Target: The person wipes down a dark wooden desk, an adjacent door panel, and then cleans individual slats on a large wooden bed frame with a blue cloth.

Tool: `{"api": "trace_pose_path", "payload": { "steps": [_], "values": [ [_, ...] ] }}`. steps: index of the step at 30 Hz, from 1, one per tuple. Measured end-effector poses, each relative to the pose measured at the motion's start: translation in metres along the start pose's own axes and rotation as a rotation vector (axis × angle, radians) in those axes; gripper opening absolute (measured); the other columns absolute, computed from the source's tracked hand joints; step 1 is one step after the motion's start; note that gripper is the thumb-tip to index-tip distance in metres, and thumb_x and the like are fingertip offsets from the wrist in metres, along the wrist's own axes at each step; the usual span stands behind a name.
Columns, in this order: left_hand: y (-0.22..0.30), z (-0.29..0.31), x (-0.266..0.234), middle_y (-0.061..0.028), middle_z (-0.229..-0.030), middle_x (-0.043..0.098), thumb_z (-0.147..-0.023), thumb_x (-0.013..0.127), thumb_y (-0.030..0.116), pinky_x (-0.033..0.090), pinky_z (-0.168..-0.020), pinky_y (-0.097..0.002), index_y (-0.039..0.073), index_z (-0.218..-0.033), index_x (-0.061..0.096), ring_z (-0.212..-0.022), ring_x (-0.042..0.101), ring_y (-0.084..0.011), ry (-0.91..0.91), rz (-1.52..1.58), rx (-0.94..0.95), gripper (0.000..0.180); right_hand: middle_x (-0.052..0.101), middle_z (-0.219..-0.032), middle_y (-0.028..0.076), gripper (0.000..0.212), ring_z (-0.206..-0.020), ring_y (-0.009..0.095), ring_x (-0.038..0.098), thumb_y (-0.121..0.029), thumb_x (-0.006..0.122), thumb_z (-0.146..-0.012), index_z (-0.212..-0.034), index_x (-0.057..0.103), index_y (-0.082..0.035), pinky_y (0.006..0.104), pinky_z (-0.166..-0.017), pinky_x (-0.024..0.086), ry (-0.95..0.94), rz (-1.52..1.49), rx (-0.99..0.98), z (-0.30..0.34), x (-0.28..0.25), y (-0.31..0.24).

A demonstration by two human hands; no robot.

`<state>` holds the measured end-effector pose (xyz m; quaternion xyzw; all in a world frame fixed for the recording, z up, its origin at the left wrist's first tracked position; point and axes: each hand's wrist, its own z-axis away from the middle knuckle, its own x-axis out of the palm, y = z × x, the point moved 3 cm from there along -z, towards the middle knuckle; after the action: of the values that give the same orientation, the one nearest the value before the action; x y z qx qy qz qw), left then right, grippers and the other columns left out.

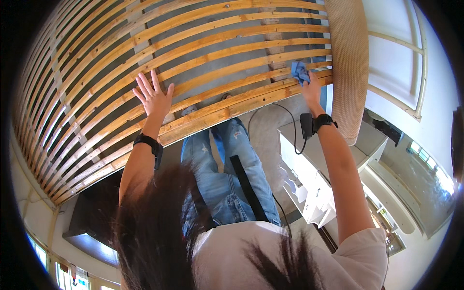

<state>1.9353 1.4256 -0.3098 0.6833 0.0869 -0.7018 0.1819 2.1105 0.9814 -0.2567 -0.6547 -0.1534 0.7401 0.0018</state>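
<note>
A wooden slatted bed base point(203, 59) spreads across the upper part of the head view. On its slats rests my left hand point(155, 98), fingers spread and nothing held. Over at the right end of the slats, beside the woven headboard point(347, 67), my right hand point(311, 92) grips a crumpled blue cloth point(300, 72). The cloth lies over the slats close to the near rail point(232, 107). My fingers partly cover its lower end. Each wrist wears a black band, and the right one carries a small black box point(306, 125) with a cable.
A black cable point(294, 121) loops from my right wrist down past my legs. To the right stand a white cabinet with drawers point(316, 198) and a mirror point(411, 174). Grey floor shows between the slats. A pale door or window frame point(396, 43) stands beyond the headboard.
</note>
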Motion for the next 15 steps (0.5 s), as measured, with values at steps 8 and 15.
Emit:
{"api": "trace_pose_path", "payload": {
  "steps": [8, 15],
  "values": [
    [-0.001, -0.002, -0.008, -0.0226, -0.141, 0.006, -0.082, 0.045, 0.050, 0.009, -0.103, -0.0521, 0.010, -0.138, 0.014, -0.131, 0.007, -0.0356, -0.038, -0.029, 0.006, 0.075, 0.031, -0.132, 0.018, 0.059, -0.124, 0.036, 0.025, -0.004, 0.054, -0.074, -0.128, 0.031, -0.004, 0.0436, -0.102, 0.021, -0.116, -0.133, -0.349, -0.002, 0.055, -0.152],
    [0.024, -0.035, -0.015, -0.0230, -0.141, 0.002, -0.083, 0.042, 0.055, 0.008, -0.101, -0.0553, 0.012, -0.138, 0.007, -0.131, 0.003, -0.0383, -0.115, 0.143, -0.254, 0.079, 0.028, -0.135, 0.017, 0.062, -0.124, 0.032, 0.026, 0.005, 0.050, -0.072, -0.129, 0.029, -0.001, 0.0425, -0.104, 0.021, -0.194, -0.172, -0.490, -0.043, 0.020, -0.055]
  ]
}}
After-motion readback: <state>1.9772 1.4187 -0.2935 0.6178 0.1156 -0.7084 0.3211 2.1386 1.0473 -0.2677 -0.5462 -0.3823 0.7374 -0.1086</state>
